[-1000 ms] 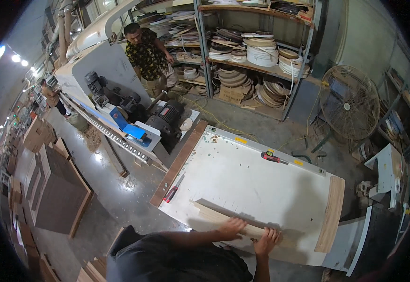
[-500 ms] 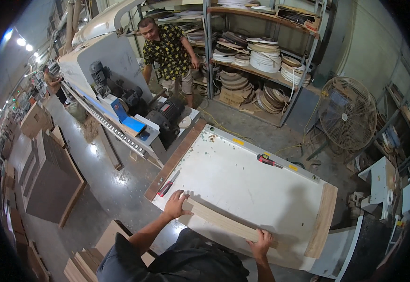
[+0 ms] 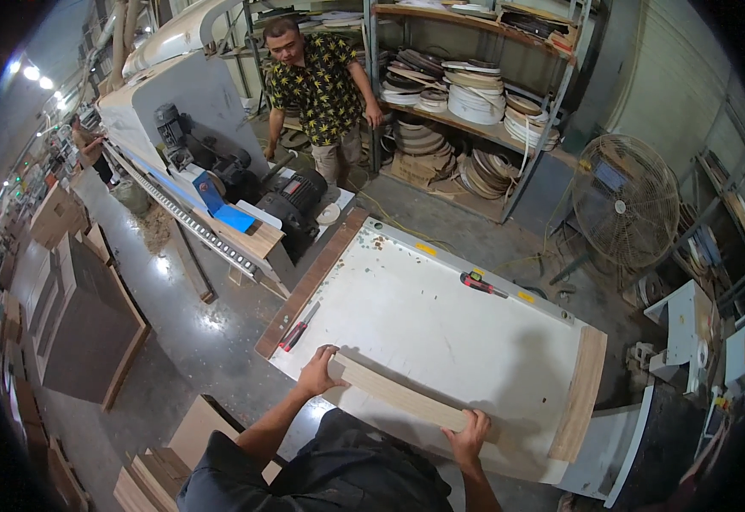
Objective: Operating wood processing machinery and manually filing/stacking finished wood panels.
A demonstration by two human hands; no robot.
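A long, light wood-grain strip (image 3: 402, 397) lies along the near side of the white worktable (image 3: 423, 316). My left hand (image 3: 319, 373) grips its left end, thumb and fingers on opposite edges. Toward the other end, my right hand (image 3: 469, 433) holds the strip in the same way. Left of it on the tabletop, close to my left hand, lies a red-and-black handled tool (image 3: 295, 333) with a slim metal end. At the table's far edge rests another red-and-black tool (image 3: 482, 285).
A co-worker in a patterned shirt (image 3: 317, 90) stands beyond a machine with dark motors (image 3: 295, 200) and a roller track. A wood-coloured piece (image 3: 263, 239) shows at its end. Shelves hold rolls of banding (image 3: 475, 102). A large fan (image 3: 628, 200) stands right; stacked panels (image 3: 82, 324) left.
A wood-coloured piece now shows beside the blue part at the machine's end. The co-worker has shifted slightly nearer. My view has moved a little; both hands keep their hold on the strip.
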